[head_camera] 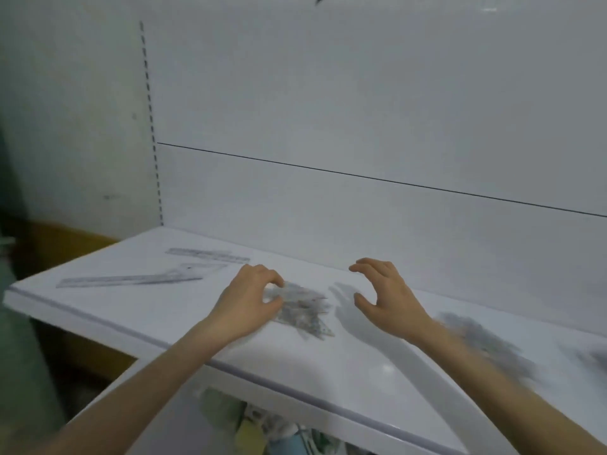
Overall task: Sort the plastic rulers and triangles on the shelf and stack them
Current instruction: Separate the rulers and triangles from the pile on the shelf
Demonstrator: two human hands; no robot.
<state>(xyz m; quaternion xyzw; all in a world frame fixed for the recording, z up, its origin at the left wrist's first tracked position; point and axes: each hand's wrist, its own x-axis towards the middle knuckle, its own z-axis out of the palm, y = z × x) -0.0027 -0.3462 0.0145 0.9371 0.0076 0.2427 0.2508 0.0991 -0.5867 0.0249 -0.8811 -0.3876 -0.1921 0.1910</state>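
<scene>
A small pile of clear plastic triangles (pixel 303 310) lies mid-shelf on the white shelf (pixel 328 366). My left hand (pixel 249 300) grips the pile's left edge, thumb and fingers curled round it. My right hand (pixel 384 293) hovers just right of the pile, fingers and thumb spread in a loose claw, holding nothing. At the left lie a long clear ruler (pixel 128 280), a clear triangle (pixel 193 270) beside it, and another ruler (pixel 207 255) behind. A blurred grey heap of more plastic pieces (pixel 486 346) sits to the right, partly behind my right forearm.
A white back panel (pixel 361 126) rises behind the shelf, with a slotted upright (pixel 151 119) at its left. Below the shelf's front edge, a lower level holds colourful packaged goods (pixel 262 428). Another blurred grey patch (pixel 594 359) shows at the far right.
</scene>
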